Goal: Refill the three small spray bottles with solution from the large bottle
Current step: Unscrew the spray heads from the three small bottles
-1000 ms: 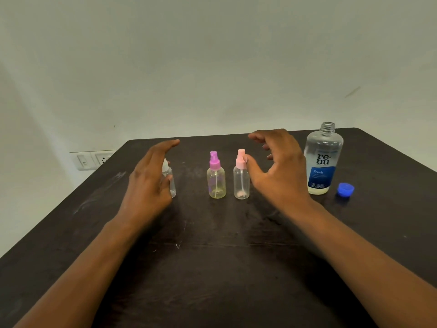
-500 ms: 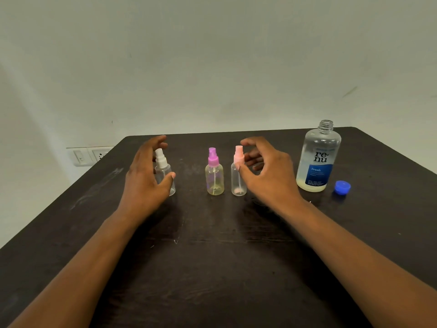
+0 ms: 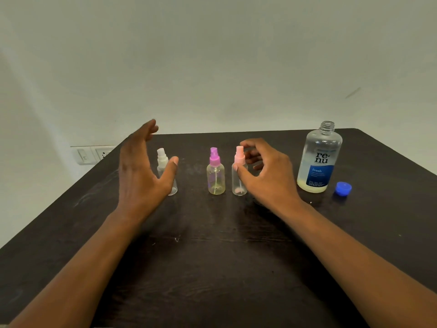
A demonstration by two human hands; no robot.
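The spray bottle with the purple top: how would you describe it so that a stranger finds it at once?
Start at the large open renu bottle on the right of the dark table. Left of it stand three small spray bottles in a row. The spray bottle with the purple top is the middle one, rounder and yellowish, with no hand near it.

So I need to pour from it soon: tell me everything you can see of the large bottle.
The large bottle is clear plastic with a threaded neck. It is uncapped; a blue cap lies on the table just to its right, apart from it. A label reads "re-nu" above a blue panel saying "fresh". It stands upright near the table's far right, with a pale yellowish tint at its base; the liquid level is hard to tell. Nothing touches it but the table; the right hand is to its left.
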